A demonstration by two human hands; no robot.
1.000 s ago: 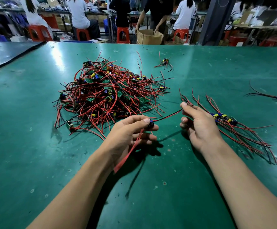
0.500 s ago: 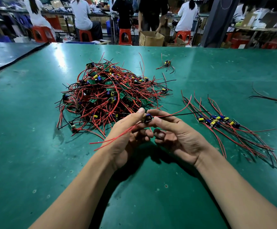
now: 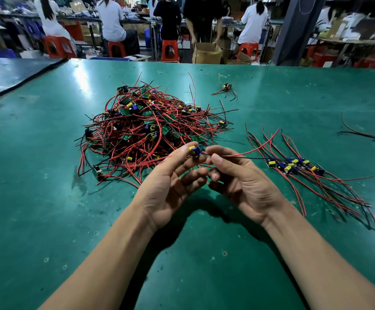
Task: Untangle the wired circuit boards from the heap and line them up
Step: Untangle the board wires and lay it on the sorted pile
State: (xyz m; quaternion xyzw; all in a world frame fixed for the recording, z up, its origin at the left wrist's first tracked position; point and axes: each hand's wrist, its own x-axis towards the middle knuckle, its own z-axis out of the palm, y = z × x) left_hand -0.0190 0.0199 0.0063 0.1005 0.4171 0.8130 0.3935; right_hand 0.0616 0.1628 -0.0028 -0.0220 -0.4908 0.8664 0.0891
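Left hand (image 3: 170,186): pinching one little board (image 3: 195,151) at the fingertips
Right hand (image 3: 242,182): pinching its black wire (image 3: 244,156)
Risk: red tails (image 3: 146,163) could probably snag the heap (image 3: 150,130), dragging more boards out

both hands are raised palm-up above the green surface (image 3: 47,198), the left hand (image 3: 168,186) pinching a small circuit board (image 3: 195,151) with yellow and blue parts in its fingers (image 3: 185,150), the right hand (image 3: 244,184) pinching the black wire (image 3: 244,157) just beside it. a red wire (image 3: 260,145) arcs from there toward a row of boards (image 3: 294,166) lying side by side at the right. the tangled heap (image 3: 146,128) sits just behind the hands, a lone board (image 3: 226,87) farther back.
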